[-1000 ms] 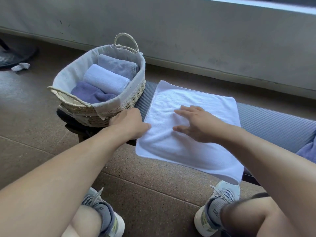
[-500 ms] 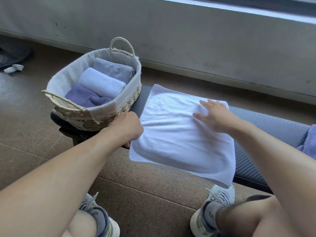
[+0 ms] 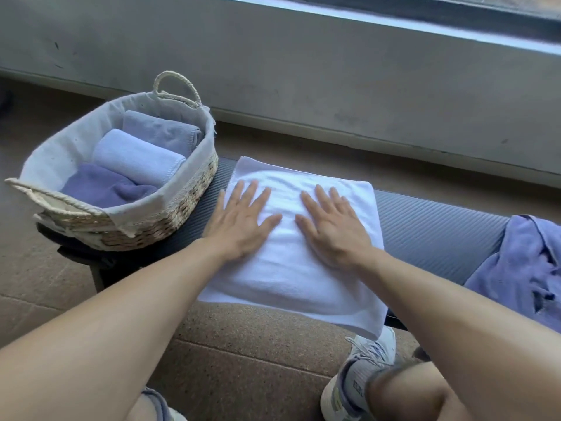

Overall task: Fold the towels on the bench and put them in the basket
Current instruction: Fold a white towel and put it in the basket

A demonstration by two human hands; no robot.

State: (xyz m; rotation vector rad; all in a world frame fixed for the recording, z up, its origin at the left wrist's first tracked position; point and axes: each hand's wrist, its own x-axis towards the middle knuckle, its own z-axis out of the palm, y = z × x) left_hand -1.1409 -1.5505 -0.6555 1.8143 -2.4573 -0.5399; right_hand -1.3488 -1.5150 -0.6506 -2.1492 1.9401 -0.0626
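White towel: I see the white towel (image 3: 306, 268) lying folded flat on the bench (image 3: 425, 226), just right of the basket; its near edge hangs off the bench's front side above the floor.
Left hand: my left hand (image 3: 239, 220) lies palm down on the towel's left part, fingers straight and spread, gripping nothing; its outer edge sits over the towel's left border.
Right hand: my right hand (image 3: 331, 226) lies palm down beside it on the towel's middle, fingers straight, also holding nothing. The two thumbs point toward each other, close but apart.
Basket: the woven basket (image 3: 170, 220) with a pale cloth lining and rope handles stands on the bench's left end, near the white towel's far left corner.
Basket contents: three folded towels lie side by side inside, a dark purple towel (image 3: 100, 186) nearest, a pale lilac towel (image 3: 136, 156) in the middle, a grey-lilac towel (image 3: 164, 132) at the far end.
Unfolded towel: a crumpled purple towel (image 3: 522, 268) lies on the bench's right part, well apart from my hands.
Surroundings: grey shoe (image 3: 358, 378) on the brown floor (image 3: 249, 360); a grey wall (image 3: 303, 71) beyond the bench.
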